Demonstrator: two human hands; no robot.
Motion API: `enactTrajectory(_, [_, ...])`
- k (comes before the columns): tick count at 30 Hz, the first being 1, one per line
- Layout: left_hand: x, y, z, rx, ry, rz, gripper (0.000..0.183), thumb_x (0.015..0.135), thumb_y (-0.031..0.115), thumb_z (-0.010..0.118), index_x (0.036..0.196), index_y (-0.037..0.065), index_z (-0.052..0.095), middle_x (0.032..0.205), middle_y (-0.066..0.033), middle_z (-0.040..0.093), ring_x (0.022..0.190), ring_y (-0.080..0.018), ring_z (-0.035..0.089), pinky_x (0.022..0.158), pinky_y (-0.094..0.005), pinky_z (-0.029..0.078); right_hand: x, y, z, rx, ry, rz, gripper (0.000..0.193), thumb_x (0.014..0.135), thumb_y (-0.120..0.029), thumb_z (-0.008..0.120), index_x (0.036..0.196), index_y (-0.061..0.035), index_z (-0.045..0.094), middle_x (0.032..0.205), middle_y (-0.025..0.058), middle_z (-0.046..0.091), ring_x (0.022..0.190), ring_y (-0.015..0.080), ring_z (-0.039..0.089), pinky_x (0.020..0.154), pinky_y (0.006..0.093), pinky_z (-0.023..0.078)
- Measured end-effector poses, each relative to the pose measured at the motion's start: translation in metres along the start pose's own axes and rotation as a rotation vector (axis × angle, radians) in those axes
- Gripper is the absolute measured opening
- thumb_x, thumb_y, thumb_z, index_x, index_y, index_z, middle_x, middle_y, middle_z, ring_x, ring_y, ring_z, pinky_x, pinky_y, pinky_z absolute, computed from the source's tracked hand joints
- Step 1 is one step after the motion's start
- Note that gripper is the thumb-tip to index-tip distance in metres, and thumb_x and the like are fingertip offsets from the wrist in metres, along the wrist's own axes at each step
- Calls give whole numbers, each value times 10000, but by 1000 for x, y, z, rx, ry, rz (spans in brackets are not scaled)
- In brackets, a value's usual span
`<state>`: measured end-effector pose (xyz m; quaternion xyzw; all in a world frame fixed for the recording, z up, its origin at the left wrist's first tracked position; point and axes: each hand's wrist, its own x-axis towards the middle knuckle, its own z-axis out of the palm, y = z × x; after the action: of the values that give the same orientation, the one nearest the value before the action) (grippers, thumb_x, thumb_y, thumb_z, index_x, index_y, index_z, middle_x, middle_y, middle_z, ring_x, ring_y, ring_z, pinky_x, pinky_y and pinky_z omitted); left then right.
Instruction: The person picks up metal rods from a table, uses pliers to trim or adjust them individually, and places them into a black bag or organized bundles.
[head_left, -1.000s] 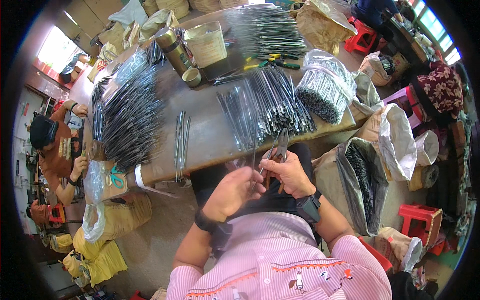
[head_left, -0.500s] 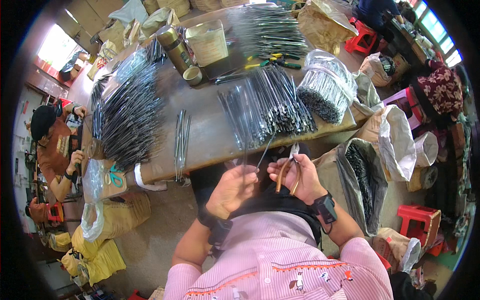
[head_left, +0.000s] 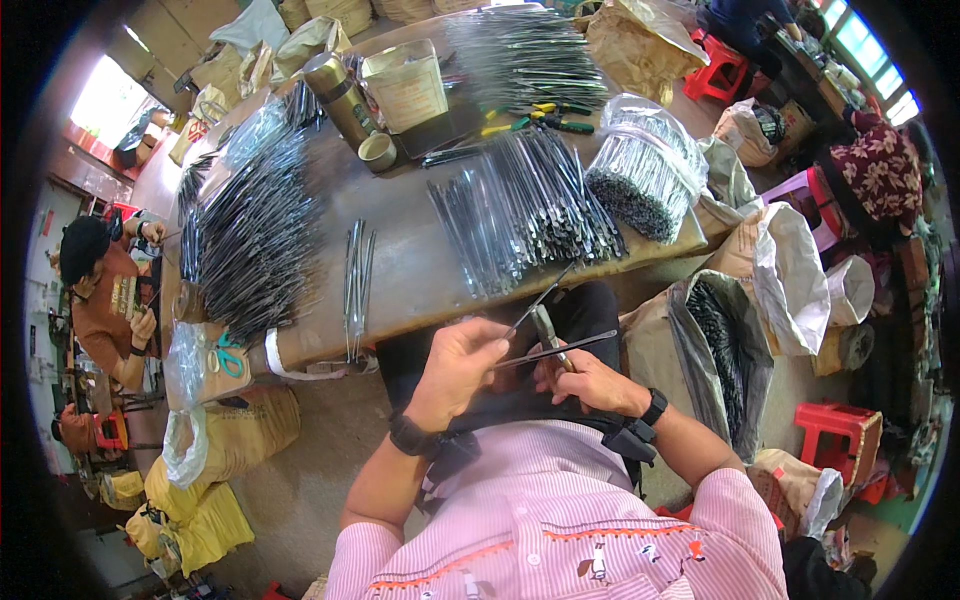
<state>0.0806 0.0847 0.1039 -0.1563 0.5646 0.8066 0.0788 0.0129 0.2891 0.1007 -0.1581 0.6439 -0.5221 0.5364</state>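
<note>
From my left hand (head_left: 462,365) I can reach forward along the open stretch of tabletop (head_left: 405,240) between the few loose strips (head_left: 358,290) and the broad row of strips (head_left: 530,205). The cup (head_left: 377,153), the thermos (head_left: 341,97) and the square container (head_left: 405,90) stand across that lane's far end. Straight ahead of my right hand (head_left: 592,382), the row crowds the tabletop's near edge, and the wrapped bundle (head_left: 645,175) closes off its right side. Between my hands, a dark strip (head_left: 585,343) and the pliers (head_left: 546,325) bar the way.

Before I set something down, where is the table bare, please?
Bare brown tabletop lies in front of the round beige cup, between the small bunch of dark strips and the wide row of dark strips. The big dark strip heap crowds the left, the plastic-wrapped silvery bundle the right.
</note>
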Motion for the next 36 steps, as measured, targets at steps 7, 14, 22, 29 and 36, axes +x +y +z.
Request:
enactTrajectory(7, [1,2,0,118,52,28,113,852,39,608,955,3,637,707,15,571,510,-22,464,439,-151,369,9,0,-5,-544,147,-414,415,676,-74,474,1081,14,486,879,141,516,787,257,496,685,354,427])
enactTrajectory(14, [2,1,-1,143,66,27,107,853,17,589,948,-7,633,700,14,565,494,-26,455,429,-156,350,8,6,-8,-750,327,-342,376,685,-106,481,1047,-36,555,734,191,571,720,382,562,667,433,445])
enactTrajectory(22, [5,-3,-4,191,38,-7,147,866,84,600,985,-1,615,706,24,554,506,-33,464,439,-166,354,5,-4,-9,-781,291,-150,401,724,-184,502,1102,-59,553,832,242,617,812,420,585,727,479,457])
enactTrajectory(29, [-19,23,4,975,219,388,410,766,203,715,1093,-5,580,964,-113,494,781,-183,535,694,-287,466,16,4,-8,-722,362,-289,254,705,-133,493,935,-35,539,689,215,562,715,427,551,646,488,427])
enactTrajectory(36, [-17,18,-18,928,435,521,170,762,13,641,918,-52,646,802,-145,615,719,-240,606,665,-301,469,31,13,-9,-627,368,-359,295,747,-110,503,1031,-31,521,742,162,585,684,342,570,620,418,444])
